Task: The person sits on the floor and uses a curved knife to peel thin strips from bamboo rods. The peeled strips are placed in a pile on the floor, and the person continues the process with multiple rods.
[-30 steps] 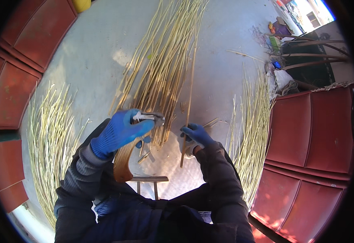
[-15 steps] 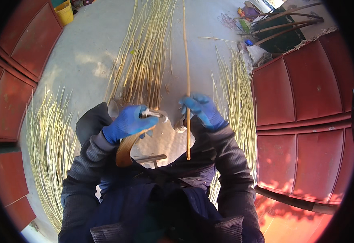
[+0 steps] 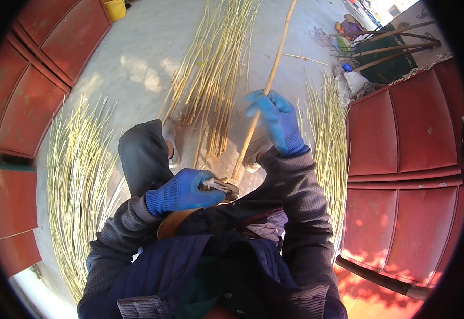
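My left hand (image 3: 189, 190), in a blue glove, is closed around a short metal hand tool (image 3: 222, 187) that looks like pruning shears. My right hand (image 3: 275, 114), gloved too and somewhat blurred, grips a long tan stick (image 3: 273, 69). That stick slants from the top of the view down toward my lap, its lower end close to the tool's head. Whether the tool touches it I cannot tell. A curved wooden piece (image 3: 174, 223) shows partly under my left forearm. Between my feet lie the butt ends of a pile of long sticks (image 3: 210, 101).
More thin, pale green sticks (image 3: 80, 181) lie along my left side, and another bundle (image 3: 327, 149) along my right. Red metal panels (image 3: 396, 133) flank both sides. A yellow bucket (image 3: 116, 9) stands far left; bent poles (image 3: 396, 50) and clutter lie far right.
The stick has swung from upright to a slant, its lower end now by the tool. My left hand has moved right and down with the tool; my right hand has risen slightly. The view has shifted.
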Motion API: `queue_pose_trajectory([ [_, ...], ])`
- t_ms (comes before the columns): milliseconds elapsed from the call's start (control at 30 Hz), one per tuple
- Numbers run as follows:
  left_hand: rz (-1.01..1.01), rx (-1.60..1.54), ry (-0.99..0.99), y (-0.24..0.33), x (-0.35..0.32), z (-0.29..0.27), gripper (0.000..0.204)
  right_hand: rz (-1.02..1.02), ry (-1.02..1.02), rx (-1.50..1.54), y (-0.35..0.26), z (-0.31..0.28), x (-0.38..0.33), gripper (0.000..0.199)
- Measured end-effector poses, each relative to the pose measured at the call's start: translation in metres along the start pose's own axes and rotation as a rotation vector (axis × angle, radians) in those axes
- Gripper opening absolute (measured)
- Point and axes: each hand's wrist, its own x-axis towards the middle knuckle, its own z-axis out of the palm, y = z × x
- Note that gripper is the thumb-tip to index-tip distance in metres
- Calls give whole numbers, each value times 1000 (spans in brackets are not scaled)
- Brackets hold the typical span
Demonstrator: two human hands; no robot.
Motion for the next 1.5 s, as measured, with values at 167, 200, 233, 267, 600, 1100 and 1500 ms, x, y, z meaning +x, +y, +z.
queue_pose_trajectory([
  [167, 11, -45, 107, 2, -4, 2, 38, -15, 35, 47, 2, 10, -10, 28],
  [200, -29, -101, 120, 2, -4, 2, 35, -17, 39, 89, 4, 14, -14, 27],
  [233, -42, -155, 121, 1, -4, 1, 32, -16, 71, 119, 9, 20, -20, 25],
  [267, -1, -31, 117, 0, -4, 1, 33, -64, 59, 164, 14, 24, -26, 24],
  [600, -8, 490, 91, -22, -14, 22, 48, 54, -125, 378, 24, 6, -75, 45],
  [1100, 84, 360, 110, -12, -8, 8, 43, -271, 525, 143, 11, 6, 5, 34],
  [1500, 105, 412, 93, -8, 2, 8, 47, -273, 502, 231, 3, 27, 4, 33],
])
